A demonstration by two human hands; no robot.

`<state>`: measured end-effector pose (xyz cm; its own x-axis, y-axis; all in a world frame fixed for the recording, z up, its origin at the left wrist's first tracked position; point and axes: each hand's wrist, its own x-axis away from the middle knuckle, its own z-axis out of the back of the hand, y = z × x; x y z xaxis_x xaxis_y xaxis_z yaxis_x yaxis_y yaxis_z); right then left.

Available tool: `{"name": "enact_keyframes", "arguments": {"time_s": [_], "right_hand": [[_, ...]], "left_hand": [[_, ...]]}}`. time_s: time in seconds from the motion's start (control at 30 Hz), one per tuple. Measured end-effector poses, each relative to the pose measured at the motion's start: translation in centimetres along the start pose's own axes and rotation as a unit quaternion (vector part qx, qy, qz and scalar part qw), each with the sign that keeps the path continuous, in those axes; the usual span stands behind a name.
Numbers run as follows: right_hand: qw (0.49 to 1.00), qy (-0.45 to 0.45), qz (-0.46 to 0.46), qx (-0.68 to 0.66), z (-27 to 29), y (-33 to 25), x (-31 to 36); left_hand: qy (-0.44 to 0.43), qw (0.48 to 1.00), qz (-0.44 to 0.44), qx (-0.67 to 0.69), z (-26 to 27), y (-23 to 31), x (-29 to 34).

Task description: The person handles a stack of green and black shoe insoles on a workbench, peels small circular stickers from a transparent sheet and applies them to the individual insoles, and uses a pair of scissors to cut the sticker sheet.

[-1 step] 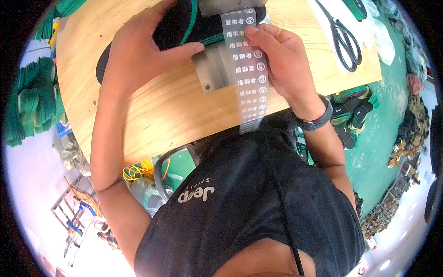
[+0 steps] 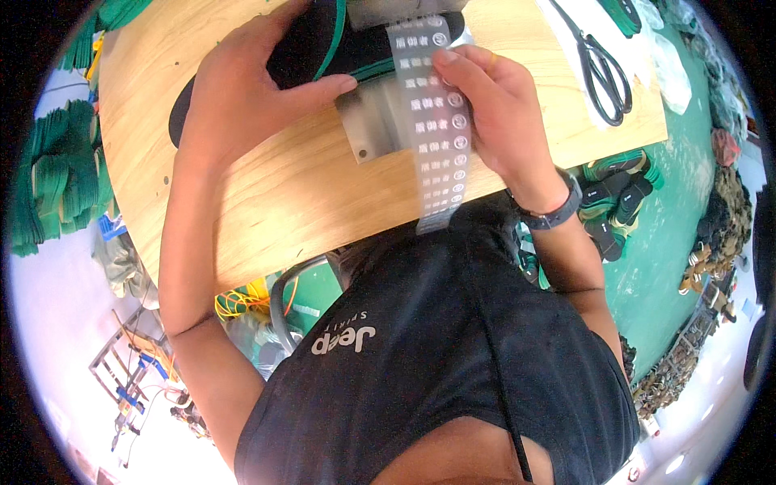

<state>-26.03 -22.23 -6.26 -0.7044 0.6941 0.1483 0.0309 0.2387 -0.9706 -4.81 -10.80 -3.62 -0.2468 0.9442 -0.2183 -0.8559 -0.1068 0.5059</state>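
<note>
A translucent grey strip [image 2: 433,149] with repeated white print runs from beneath a metal machine part [image 2: 396,11] at the top, over the table edge, toward my lap. My right hand [image 2: 497,101] pinches its right edge between thumb and fingers. Under the machine part lies a black, rounded flat piece [image 2: 303,52] with green edging, and a loose green band [image 2: 334,44] curves across it. My left hand [image 2: 238,93] rests on this piece, thumb stretched out and apart; its fingertips are partly hidden. Next to the thumb, a metal plate [image 2: 368,129] is set on the tabletop.
On the right of the wooden table [image 2: 291,218], dark scissors [image 2: 605,77] rest on white sheet material. Stacked green pieces [image 2: 69,174] stand at the left. Black-and-green pieces [image 2: 618,198] are piled below the table's right side. Yellow-orange cord [image 2: 242,301] is underneath.
The strip's print sits slightly lower, and the right hand's thumb has shifted a little downward with it. My left hand and the black piece stay nearly still.
</note>
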Motion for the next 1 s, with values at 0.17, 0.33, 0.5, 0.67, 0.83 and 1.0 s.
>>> {"name": "enact_keyframes", "arguments": {"time_s": [0.17,0.33,0.5,0.67,0.83,1.0], "right_hand": [[0.977,0.163,0.015,-0.134,1.9,-2.0,1.9],[0.992,0.049,-0.073,-0.086,0.5,-0.9,0.1],[0.995,0.001,-0.059,-0.076,0.2,-0.5,-0.5],[0.996,0.016,-0.058,-0.059,0.1,-0.5,-0.7],[0.997,0.017,-0.069,-0.024,0.0,-0.6,-0.6],[0.995,0.03,-0.07,0.058,0.0,-1.3,-0.3]], "left_hand": [[0.04,0.996,-0.026,0.08,0.7,0.7,-0.1],[0.125,0.936,0.111,0.309,1.0,-0.9,0.6],[0.094,0.928,0.127,0.339,1.2,-1.9,0.8],[0.09,0.943,0.13,0.292,1.3,-1.9,0.8],[0.12,0.958,0.12,0.233,0.8,-1.9,0.8],[0.041,0.985,0.091,0.14,0.5,0.1,0.5]]}}
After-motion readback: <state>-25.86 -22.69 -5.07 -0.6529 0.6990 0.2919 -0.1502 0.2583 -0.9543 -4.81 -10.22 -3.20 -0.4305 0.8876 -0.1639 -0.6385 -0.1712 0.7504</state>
